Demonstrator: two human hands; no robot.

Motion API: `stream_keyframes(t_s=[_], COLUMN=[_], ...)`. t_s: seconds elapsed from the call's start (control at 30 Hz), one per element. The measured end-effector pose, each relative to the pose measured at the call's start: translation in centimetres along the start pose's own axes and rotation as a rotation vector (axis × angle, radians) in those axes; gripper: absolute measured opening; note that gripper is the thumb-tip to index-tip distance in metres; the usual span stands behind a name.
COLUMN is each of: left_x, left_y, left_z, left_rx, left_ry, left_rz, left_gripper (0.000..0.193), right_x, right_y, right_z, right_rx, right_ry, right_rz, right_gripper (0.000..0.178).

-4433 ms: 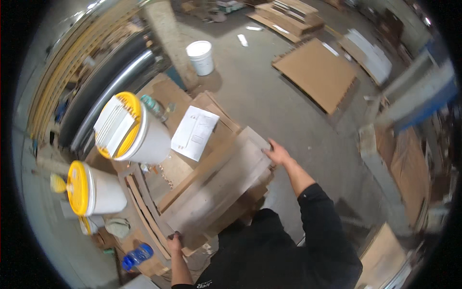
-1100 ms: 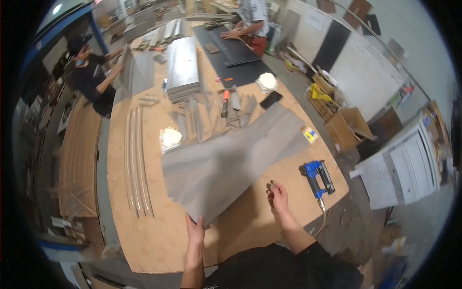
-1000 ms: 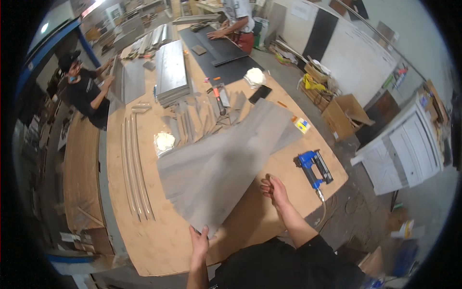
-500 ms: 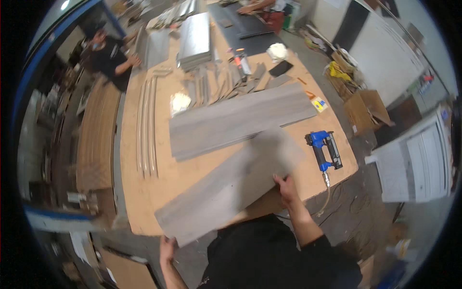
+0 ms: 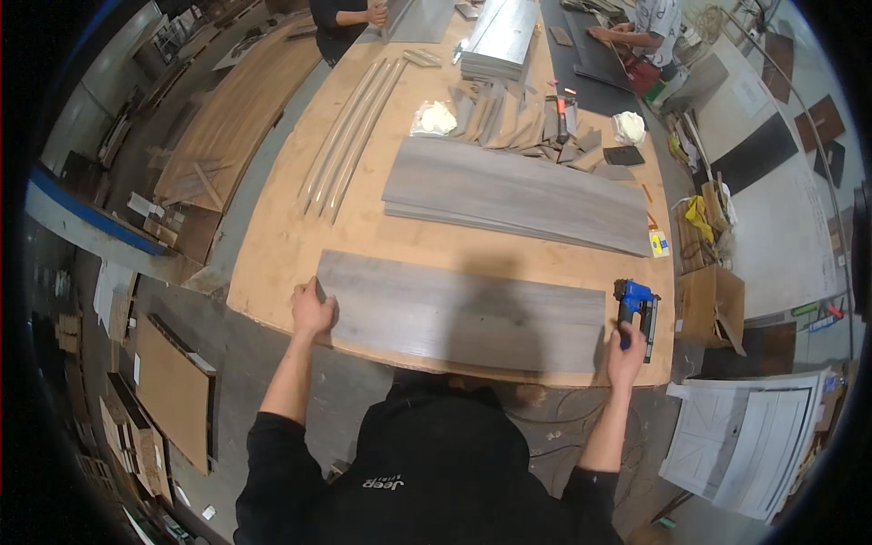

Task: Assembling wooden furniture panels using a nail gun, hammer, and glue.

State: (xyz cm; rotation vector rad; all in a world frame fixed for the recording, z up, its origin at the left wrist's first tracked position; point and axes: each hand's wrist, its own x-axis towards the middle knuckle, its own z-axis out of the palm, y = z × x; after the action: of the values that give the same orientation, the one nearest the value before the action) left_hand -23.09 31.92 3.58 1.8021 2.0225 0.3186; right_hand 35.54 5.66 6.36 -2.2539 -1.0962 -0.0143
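A grey wood-grain board [image 5: 400, 304] lies flat along the near side of the work table, with a head-shaped shadow across it. My left hand [image 5: 313, 311] grips its left end, the thumb over the edge. Just past the board's right end is my right hand [image 5: 627, 356], thumb and index finger apart. Its fingers overlap the handle of a blue and black nail gun [image 5: 634, 292]; whether they touch it I cannot tell. Beyond the board, a stack of similar grey boards [image 5: 518, 193] rests on the table.
Several long, thin mouldings [image 5: 356, 136] lie at the table's left. Grey offcuts [image 5: 504, 113], a white lump on plastic [image 5: 436, 118] and shiny panels [image 5: 498, 41] sit farther back. Two people work at the far end. A cardboard box [image 5: 708, 304] stands right of the table.
The board has turned from slanted to nearly straight along the table's near edge. My left hand has moved up with its end; my right hand has moved right, over to the nail gun.
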Motion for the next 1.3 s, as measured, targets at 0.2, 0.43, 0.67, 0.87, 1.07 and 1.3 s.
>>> stream_keyframes(t_s=[0.2,0.43,0.67,0.87,1.07,1.3], left_x=[0.5,0.7,7.6,18.9,25.9,26.2], left_y=[0.7,0.7,-1.9,-2.2,-0.6,-3.5], left_z=[2.2,-0.4,-1.7,-2.6,-4.6,-4.8], left_rx=[0.079,-0.223,-0.348,-0.128,-0.037,-0.463], left_ry=[0.115,0.039,0.07,0.233,0.106,-0.111], left_rz=[0.017,0.013,0.059,0.069,0.11,-0.001], left_gripper=[0.068,0.057,0.05,0.067,0.076,0.073], right_x=[1.3,1.6,-8.9,-10.2,-11.0,-11.3], right_y=[4.7,1.8,-9.8,-19.5,-26.1,-31.8], right_z=[3.3,3.7,10.3,13.6,17.2,20.0], right_rx=[-0.181,-0.271,-0.294,-0.201,-0.094,0.204], right_ry=[0.151,0.264,-0.046,-0.222,-0.271,-0.263], right_rz=[0.08,0.082,0.065,0.042,0.046,0.03], right_gripper=[0.041,0.04,0.048,0.052,0.049,0.045])
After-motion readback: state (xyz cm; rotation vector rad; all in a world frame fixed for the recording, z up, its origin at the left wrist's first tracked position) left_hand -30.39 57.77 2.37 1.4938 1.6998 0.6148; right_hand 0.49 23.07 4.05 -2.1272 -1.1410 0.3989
